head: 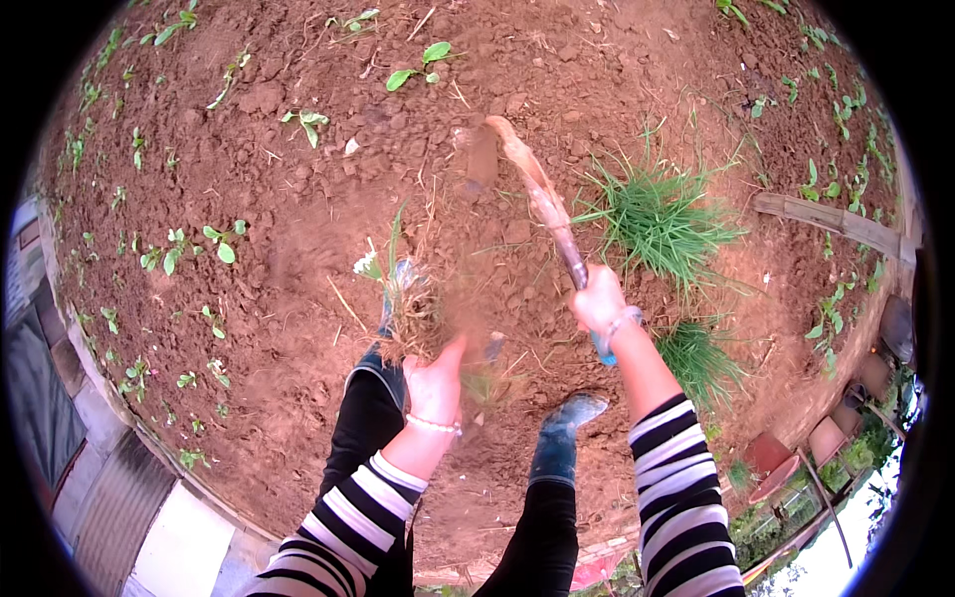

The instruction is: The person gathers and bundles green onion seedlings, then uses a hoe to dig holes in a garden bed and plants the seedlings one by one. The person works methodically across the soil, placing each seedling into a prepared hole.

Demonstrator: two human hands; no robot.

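My right hand (599, 298) grips the wooden handle (548, 201) of a short hand hoe. Its blurred metal blade (483, 155) is over the loose soil at the handle's far end. My left hand (434, 384) is closed on a clump of grass-like plants with dry, brown roots (418, 317). A small white flower head (365, 263) shows at the clump's left edge. Blurred green leaves (483, 384) show to the right of that hand. Nearest my right hand grow a thick green tuft of narrow leaves (664, 220) and a smaller tuft (695, 360).
My boots (553, 448) stand on reddish-brown soil (298, 418). Leafy seedlings (224, 246) grow at left and along the right side. A split bamboo piece (832, 220) lies at right. Plant pots (768, 455) line the lower-right edge; paving (179, 533) borders the lower left.
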